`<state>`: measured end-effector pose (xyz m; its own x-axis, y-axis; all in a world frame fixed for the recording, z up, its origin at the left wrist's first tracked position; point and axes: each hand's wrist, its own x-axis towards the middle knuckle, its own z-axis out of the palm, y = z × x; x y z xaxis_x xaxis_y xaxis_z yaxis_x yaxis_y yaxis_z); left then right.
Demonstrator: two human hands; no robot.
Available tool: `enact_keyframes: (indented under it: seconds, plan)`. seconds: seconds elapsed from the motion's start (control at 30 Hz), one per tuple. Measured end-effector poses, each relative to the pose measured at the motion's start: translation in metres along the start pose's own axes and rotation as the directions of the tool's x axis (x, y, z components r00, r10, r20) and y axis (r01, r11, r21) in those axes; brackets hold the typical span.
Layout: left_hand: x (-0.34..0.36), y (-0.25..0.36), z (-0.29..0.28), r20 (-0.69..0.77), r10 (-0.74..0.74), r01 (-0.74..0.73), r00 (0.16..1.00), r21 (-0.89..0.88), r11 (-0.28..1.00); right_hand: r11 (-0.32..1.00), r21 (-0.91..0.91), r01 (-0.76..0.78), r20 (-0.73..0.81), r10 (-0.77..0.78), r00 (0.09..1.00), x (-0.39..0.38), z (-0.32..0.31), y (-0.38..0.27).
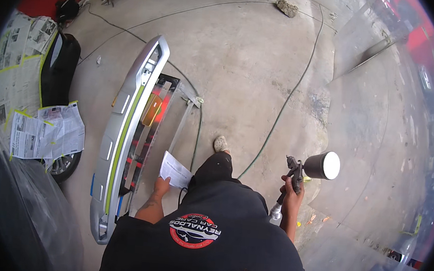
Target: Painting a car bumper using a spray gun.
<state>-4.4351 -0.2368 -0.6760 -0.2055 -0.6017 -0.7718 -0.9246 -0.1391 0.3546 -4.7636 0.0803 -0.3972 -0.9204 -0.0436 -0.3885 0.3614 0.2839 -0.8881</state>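
Right hand [292, 192] is gripping the spray gun [296, 168], fingers wrapping round its handle, no gap showing; whether a finger is pressing the trigger, cannot tell. Dark cup [315, 166] with a white top is sitting on the gun, pointing off to the right. Left hand [162, 184] is pinching the near edge of a paper sheet [175, 170], fingers closing on it, thumb placement unclear.

Bumper [110, 129] is standing left of the person, running near to far, apart from the gun and resting at or against a low stand [181, 125]. Orange thing [152, 111] is lying within the stand area, just right of the bumper.

Progress: prep is looking done. Lime strip [123, 139] is running along the bumper, likely masking; masking paper [32, 135] is covering much of the car part at the far left, and plastic sheeting [370, 127] is hanging on the right. Bumper's outer face is showing silver, fairly even; whether that is fresh paint or an older finish, cannot tell. No mist is showing, so spraying is probably pausing or not yet starting. Any remaining coats and the unmasking are seemingly left.
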Motion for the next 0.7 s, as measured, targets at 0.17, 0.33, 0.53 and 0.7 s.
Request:
enact_keyframes:
  seconds: [0.17,0.33,0.53,0.7]
  plan:
    - [0.120,0.222,-0.052,-0.086,0.293,-0.292,0.952,0.018,0.956,0.985,-0.084,0.149,0.049,-0.145,0.988,0.077,0.046,-0.067]
    - [0.146,0.433,-0.087,-0.153,0.547,-0.562,0.823,-0.082,0.823,0.987,-0.044,0.151,0.039,-0.150,0.988,0.156,0.087,-0.116]
    - [0.169,0.497,-0.079,-0.176,0.509,-0.534,0.842,-0.138,0.834,0.996,-0.035,0.079,0.098,-0.075,0.992,0.266,0.126,-0.130]
    - [0.217,0.424,-0.050,-0.284,0.053,-0.067,0.957,-0.039,0.997,0.987,-0.097,0.131,0.175,-0.113,0.978,0.402,0.161,-0.160]
